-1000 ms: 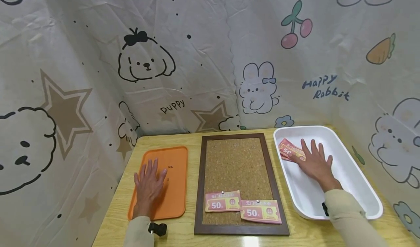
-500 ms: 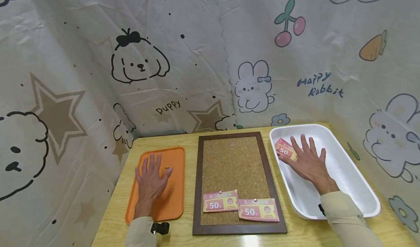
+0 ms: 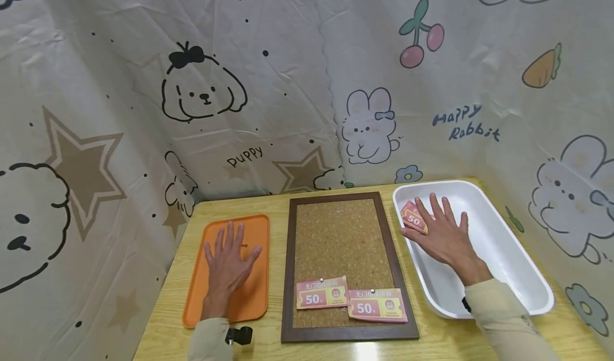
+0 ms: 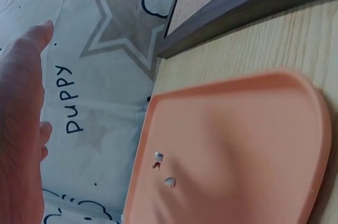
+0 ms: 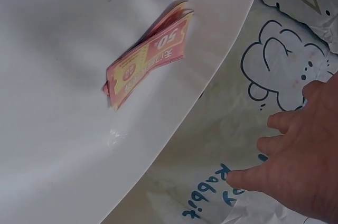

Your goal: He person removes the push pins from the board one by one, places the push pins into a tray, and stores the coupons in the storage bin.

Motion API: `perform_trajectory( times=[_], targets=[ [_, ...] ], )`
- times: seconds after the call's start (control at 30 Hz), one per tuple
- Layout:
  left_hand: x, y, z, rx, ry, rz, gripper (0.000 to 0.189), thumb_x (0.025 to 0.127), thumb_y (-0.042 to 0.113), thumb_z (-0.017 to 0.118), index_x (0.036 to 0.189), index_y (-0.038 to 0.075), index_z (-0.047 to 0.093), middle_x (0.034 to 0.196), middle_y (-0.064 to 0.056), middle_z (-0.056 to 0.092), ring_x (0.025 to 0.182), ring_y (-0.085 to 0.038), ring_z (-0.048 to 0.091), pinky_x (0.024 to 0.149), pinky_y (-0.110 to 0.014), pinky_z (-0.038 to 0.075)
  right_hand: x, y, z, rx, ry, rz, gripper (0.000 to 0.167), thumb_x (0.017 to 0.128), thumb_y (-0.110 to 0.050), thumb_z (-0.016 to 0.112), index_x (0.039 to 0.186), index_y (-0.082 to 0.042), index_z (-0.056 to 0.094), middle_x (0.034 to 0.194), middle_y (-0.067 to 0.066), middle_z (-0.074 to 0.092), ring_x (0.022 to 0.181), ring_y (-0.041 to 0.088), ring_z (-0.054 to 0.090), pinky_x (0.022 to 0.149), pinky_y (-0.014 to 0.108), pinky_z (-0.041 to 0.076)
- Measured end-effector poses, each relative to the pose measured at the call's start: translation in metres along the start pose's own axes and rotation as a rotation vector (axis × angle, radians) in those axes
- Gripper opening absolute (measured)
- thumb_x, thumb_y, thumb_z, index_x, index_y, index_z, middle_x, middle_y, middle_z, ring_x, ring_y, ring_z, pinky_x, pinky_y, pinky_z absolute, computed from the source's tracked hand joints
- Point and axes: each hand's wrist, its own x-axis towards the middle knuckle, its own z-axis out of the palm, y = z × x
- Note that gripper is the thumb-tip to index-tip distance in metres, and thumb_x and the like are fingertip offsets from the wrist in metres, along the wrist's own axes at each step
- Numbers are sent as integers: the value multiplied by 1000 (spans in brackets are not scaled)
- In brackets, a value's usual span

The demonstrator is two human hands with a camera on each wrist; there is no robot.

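Note:
My left hand hovers over the orange tray, its fingers straight and spread, holding nothing. Inside that tray, the left wrist view shows a few small metallic pins. On the right, my other hand is held above the white basin with spread fingers and nothing in its grasp. Beneath it lies a small stack of pink and yellow coupons marked 50, partly hidden by the hand in the head view. The right wrist view shows the hand apart from the coupons.
Between the hands lies a cork board with a dark brown frame. Two coupon bundles, a left one and a right one, are fixed along its lower part with pins. A cartoon-printed curtain encloses the wooden table.
My left hand has shifted slightly right over the tray. The right hand has drifted left and now covers more of the coupons. The head view has also shifted slightly.

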Motion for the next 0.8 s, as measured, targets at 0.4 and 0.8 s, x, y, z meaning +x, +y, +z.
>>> perform_trajectory(
  times=[0.4, 0.8],
  targets=[
    [-7, 13, 3, 10, -29, 26, 81, 90, 66, 47, 155, 23, 23, 163, -11, 15, 149, -38, 14, 111, -68, -2, -10, -27, -3, -25, 29, -77, 95, 83, -78, 44, 156, -23, 17, 164, 14, 6, 149, 42, 3, 106, 75, 2],
    [-13, 20, 1, 11, -9, 44, 82, 88, 68, 48, 154, 23, 27, 162, -10, 19, 148, -37, 17, 111, -68, 0, -21, -47, 1, -37, 33, -119, 94, 84, -76, 44, 156, -21, 18, 164, 14, 8, 150, 41, 5, 107, 73, 5]
  ],
)
